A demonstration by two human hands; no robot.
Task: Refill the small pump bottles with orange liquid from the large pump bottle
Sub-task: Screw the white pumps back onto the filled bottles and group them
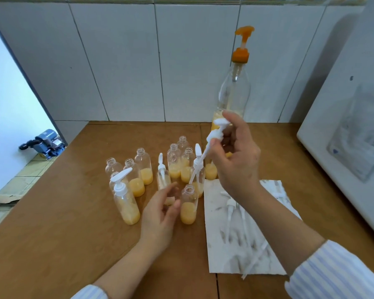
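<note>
Right hand (pixel 235 156) pinching light, slippery white pump (pixel 214 134) at collar, centre frame; left hand (pixel 160 214) relaxed, empty, beside uncapped bottle (pixel 188 206).

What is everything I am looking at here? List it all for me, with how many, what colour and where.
large pump bottle: one, clear with orange pump, little orange liquid left, back of table.
small bottles: about eleven, clear, most part-filled with orange liquid, clustered mid-table; three wear white pumps, the rest are open.
held pump: one, white, tube slanting down over the cluster.
loose pumps: several, white, lying on the paper; exact count unclear.
paper sheet: one, white, on the table right of the bottles.
table: one, brown wood.
tiled wall: white, behind the table.
appliance: one, white, far right.
water pump: one, blue, on the floor at left.
left hand: open, near the front bottle.
right hand: pinches the held pump.
</note>
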